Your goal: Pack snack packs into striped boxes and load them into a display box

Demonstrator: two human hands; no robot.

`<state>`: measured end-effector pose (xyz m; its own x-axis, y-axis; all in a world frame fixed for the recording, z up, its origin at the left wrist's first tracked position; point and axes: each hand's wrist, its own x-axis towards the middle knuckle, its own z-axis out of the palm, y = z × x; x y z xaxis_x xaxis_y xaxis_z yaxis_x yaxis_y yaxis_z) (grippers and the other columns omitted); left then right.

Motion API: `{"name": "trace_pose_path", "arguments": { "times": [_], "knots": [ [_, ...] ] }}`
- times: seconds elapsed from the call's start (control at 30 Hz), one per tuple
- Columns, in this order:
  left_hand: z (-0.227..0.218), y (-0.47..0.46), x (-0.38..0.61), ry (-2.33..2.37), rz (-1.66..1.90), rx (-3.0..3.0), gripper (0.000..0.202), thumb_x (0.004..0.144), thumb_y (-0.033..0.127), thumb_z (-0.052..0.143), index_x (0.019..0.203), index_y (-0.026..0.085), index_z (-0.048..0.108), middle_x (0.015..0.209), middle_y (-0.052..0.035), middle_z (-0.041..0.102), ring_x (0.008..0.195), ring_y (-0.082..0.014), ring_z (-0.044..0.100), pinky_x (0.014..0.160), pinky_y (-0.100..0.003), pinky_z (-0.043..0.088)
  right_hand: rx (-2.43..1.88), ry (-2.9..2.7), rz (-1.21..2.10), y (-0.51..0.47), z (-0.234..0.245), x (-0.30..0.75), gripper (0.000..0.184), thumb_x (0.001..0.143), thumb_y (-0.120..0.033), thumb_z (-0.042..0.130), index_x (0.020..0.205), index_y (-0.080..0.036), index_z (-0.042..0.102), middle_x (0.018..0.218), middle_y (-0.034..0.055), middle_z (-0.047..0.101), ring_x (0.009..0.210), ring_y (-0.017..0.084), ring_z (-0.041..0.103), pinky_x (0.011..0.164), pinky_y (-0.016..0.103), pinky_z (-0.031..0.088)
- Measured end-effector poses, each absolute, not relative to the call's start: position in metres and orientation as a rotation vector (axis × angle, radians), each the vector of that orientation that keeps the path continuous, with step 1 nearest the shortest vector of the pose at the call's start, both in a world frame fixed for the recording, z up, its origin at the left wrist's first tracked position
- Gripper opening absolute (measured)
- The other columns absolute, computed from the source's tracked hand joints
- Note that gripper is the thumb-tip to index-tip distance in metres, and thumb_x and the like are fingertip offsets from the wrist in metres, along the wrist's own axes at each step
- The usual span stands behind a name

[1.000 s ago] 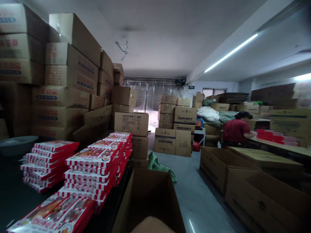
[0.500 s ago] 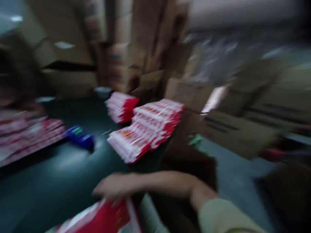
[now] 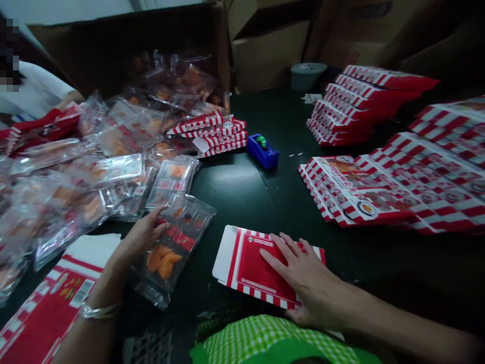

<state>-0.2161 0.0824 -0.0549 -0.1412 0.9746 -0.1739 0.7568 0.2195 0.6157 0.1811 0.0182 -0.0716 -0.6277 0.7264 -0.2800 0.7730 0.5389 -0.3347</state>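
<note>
My left hand (image 3: 142, 235) grips the left edge of a clear plastic packet (image 3: 185, 227) with orange pieces and a red label inside; some fingertips are hidden. The packet lies tilted just above or on the dark table. My right hand (image 3: 303, 270) rests with fingers spread across a flattened red-and-white striped carton (image 3: 250, 263), whose white end flap points left. Under my left forearm lies another flat red carton (image 3: 56, 298) with a barcode. Many more clear packets (image 3: 117, 136) are heaped at the left.
A blue tape dispenser (image 3: 263, 151) stands mid-table beside a small stack of striped cartons (image 3: 223, 136). Tall carton stacks (image 3: 348, 106) fill the right side. Behind the packets is an open cardboard box (image 3: 129, 30). A grey tub (image 3: 307, 76) sits at the back. Someone's white sleeve (image 3: 41, 88) shows far left.
The view has swung left, bringing the packet heap into sight. My left hand is now at a packet. The red carton, blurred at the bottom before, shows clearly under my right hand.
</note>
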Motion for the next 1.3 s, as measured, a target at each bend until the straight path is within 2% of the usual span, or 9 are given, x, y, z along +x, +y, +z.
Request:
{"name": "trace_pose_path", "arguments": {
  "times": [0.13,0.2,0.33,0.43,0.53,0.63,0.8,1.03,1.3],
  "knots": [
    [-0.057,0.078,-0.22,1.822,0.576,1.437,0.078,0.066,0.046,0.063,0.134,0.013,0.044,0.064,0.005,0.054,0.054,-0.0142,0.049,0.052,-0.025,0.039,1.236,2.754,-1.066,0.067,-0.043,0.204,0.065,0.074,-0.037,0.061,0.136,-0.018,0.052,0.14,0.0169,0.049,0.127,0.038,0.047,0.102,0.055,0.04],
    [-0.058,0.077,-0.223,1.803,0.595,1.385,0.079,0.065,0.046,0.064,0.135,0.013,0.044,0.063,0.0059,0.052,0.052,-0.0129,0.047,0.05,-0.024,0.037,1.154,2.61,-1.341,0.109,-0.019,0.216,0.047,0.084,-0.046,0.051,0.123,-0.022,0.063,0.117,0.0087,0.068,0.104,0.03,0.064,0.087,0.042,0.053],
    [-0.062,0.076,-0.224,1.746,0.603,1.361,0.077,0.066,0.044,0.066,0.134,0.014,0.045,0.063,0.0055,0.054,0.054,-0.0141,0.049,0.051,-0.024,0.037,1.224,2.463,-1.389,0.18,0.005,0.222,0.045,0.085,-0.053,0.05,0.114,-0.023,0.067,0.1,0.0041,0.074,0.085,0.025,0.069,0.072,0.035,0.056],
    [-0.065,0.076,-0.222,1.747,0.59,1.368,0.075,0.067,0.043,0.066,0.133,0.015,0.045,0.061,0.0064,0.052,0.055,-0.015,0.05,0.052,-0.024,0.038,1.32,2.542,-1.137,0.187,-0.007,0.214,0.054,0.083,-0.052,0.052,0.129,-0.025,0.057,0.116,0.0079,0.069,0.102,0.029,0.066,0.084,0.041,0.054],
    [-0.065,0.073,-0.216,1.756,0.59,1.34,0.073,0.069,0.04,0.065,0.134,0.013,0.043,0.064,0.0054,0.054,0.056,-0.0147,0.05,0.054,-0.025,0.039,1.281,2.564,-0.855,0.155,-0.031,0.2,0.091,0.068,-0.057,0.067,0.146,-0.024,0.035,0.146,0.0159,0.042,0.13,0.038,0.043,0.101,0.052,0.042],
    [-0.066,0.066,-0.211,1.673,0.663,1.264,0.075,0.072,0.034,0.064,0.138,0.012,0.036,0.071,0.0031,0.057,0.061,-0.0142,0.053,0.058,-0.025,0.041,1.283,2.561,-0.558,0.118,-0.062,0.194,0.12,0.048,-0.055,0.08,0.15,-0.022,0.025,0.153,0.0236,0.025,0.137,0.046,0.026,0.1,0.066,0.033],
    [-0.069,0.053,-0.206,1.371,0.774,1.095,0.083,0.074,0.025,0.068,0.145,0.016,0.027,0.087,-0.0014,0.061,0.065,-0.0111,0.054,0.061,-0.024,0.042,1.22,2.93,-0.339,0.102,-0.099,0.206,0.113,0.053,-0.046,0.077,0.15,-0.027,0.021,0.149,0.0238,0.032,0.128,0.047,0.041,0.091,0.065,0.041],
    [-0.069,0.027,-0.186,1.28,0.975,0.818,0.077,0.072,0.023,0.073,0.141,0.018,0.038,0.075,0.0027,0.06,0.057,-0.0069,0.052,0.056,-0.019,0.04,0.836,3.333,-0.182,0.103,-0.09,0.207,0.11,0.054,-0.031,0.073,0.15,-0.034,0.02,0.144,0.0146,0.04,0.122,0.048,0.045,0.092,0.068,0.039],
    [-0.07,0.004,-0.182,1.216,0.933,0.758,0.066,0.076,0.02,0.072,0.137,0.024,0.046,0.104,-0.0049,0.068,0.082,-0.0141,0.064,0.076,-0.026,0.048,0.709,3.327,-0.306,0.115,-0.093,0.209,0.11,0.058,-0.036,0.076,0.15,-0.039,0.016,0.156,0.0078,0.02,0.131,0.047,0.033,0.101,0.068,0.029]
  ]
}}
